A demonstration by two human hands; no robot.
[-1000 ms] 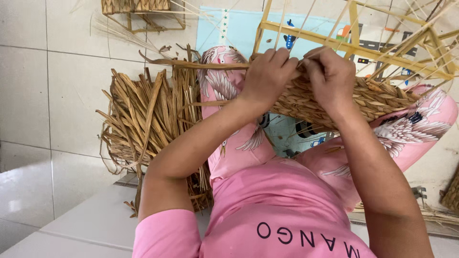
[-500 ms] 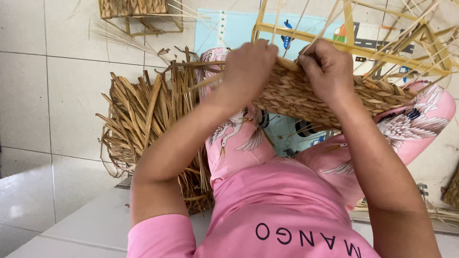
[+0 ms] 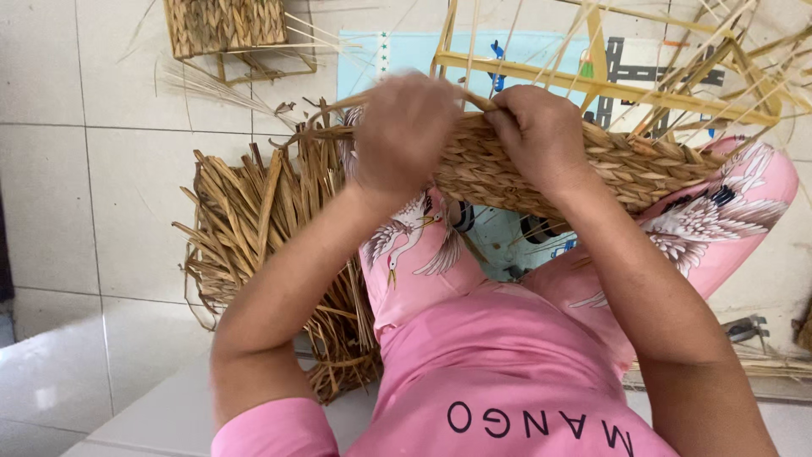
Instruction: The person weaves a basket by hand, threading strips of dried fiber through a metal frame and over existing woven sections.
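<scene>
A half-woven straw basket [image 3: 626, 165] rests across my lap, its braided wall facing me and a frame of yellow slats [image 3: 592, 76] rising behind it. My left hand [image 3: 402, 135] is blurred and closed around a loose straw strand [image 3: 330, 108] at the basket's left end. My right hand [image 3: 537, 140] presses down on the basket's top rim just beside it, fingers curled over the weave. My knees in pink bird-print trousers sit under the basket.
A heap of dried straw strands [image 3: 262, 228] lies on the tiled floor to my left. A finished small woven basket [image 3: 224, 25] stands at the top left. A light blue play mat [image 3: 541, 59] lies under the frame.
My left hand has shifted along the rim toward the basket's left end, pulling the strand. The right hand has kept its hold on the rim.
</scene>
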